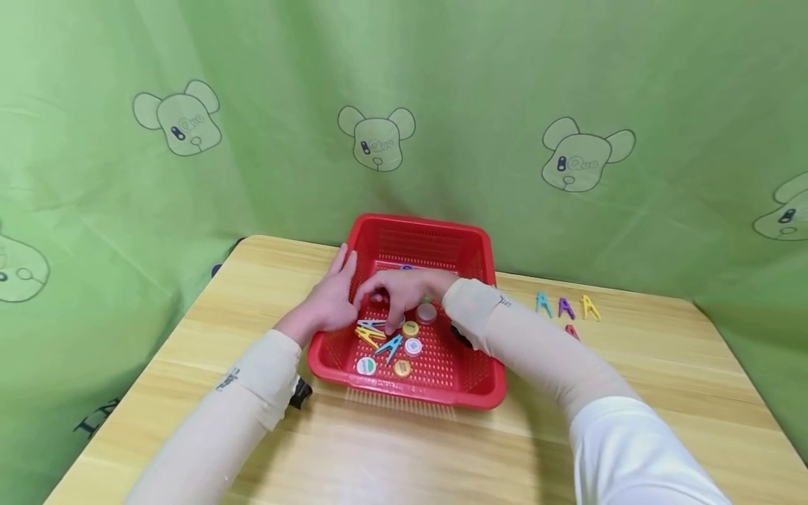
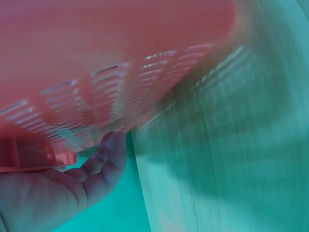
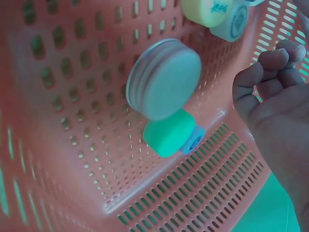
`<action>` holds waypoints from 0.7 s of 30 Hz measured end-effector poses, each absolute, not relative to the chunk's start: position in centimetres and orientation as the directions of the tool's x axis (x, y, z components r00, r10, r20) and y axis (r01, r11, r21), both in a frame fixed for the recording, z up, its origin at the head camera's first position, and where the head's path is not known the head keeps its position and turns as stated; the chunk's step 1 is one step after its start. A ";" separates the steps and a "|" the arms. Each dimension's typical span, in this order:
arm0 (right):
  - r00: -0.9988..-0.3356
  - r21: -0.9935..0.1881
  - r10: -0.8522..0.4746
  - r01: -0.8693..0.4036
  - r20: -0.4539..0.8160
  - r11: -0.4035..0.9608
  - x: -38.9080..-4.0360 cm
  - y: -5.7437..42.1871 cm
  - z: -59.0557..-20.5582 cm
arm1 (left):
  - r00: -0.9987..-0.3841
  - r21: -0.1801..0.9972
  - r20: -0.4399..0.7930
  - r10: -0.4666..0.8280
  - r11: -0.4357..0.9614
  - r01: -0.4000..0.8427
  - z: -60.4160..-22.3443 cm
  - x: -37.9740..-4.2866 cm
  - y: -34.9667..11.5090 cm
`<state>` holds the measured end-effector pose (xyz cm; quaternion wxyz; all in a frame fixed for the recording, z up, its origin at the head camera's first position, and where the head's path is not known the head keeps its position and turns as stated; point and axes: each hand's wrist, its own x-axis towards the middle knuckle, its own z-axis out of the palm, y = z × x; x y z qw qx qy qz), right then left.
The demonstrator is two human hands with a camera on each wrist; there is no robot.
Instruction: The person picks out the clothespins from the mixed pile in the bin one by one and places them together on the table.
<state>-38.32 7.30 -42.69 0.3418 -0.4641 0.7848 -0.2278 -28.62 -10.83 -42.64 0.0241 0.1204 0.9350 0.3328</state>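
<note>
One pale clip (image 1: 371,325) lies crosswise in the red basket (image 1: 410,397), just left of the thumb of my nearer right hand (image 1: 400,289) — fingers bent, pinch I cannot tell — my left hand (image 1: 330,300) straight-fingered against the side.

- Bright light is filling the head view, glare whitening the table (image 1: 372,466).
- In the left wrist view, the basket (image 2: 111,31) is blurring and casting slatted shadow.
- Both wrist views are looking dim, teal-tinted.
</note>
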 end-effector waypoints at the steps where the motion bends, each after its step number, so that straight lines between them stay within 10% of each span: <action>1: -0.336 -0.672 -0.881 -0.570 -0.334 0.472 -38.3 7.3 -42.7 | -0.969 0.627 0.037 0.244 0.749 0.212 -42.7 -28.6 -10.8; 21: -0.321 -0.599 -0.880 -0.645 -0.351 0.475 -38.6 6.9 -43.8 | -0.967 0.623 0.048 0.250 0.749 0.225 -42.7 -28.7 -10.8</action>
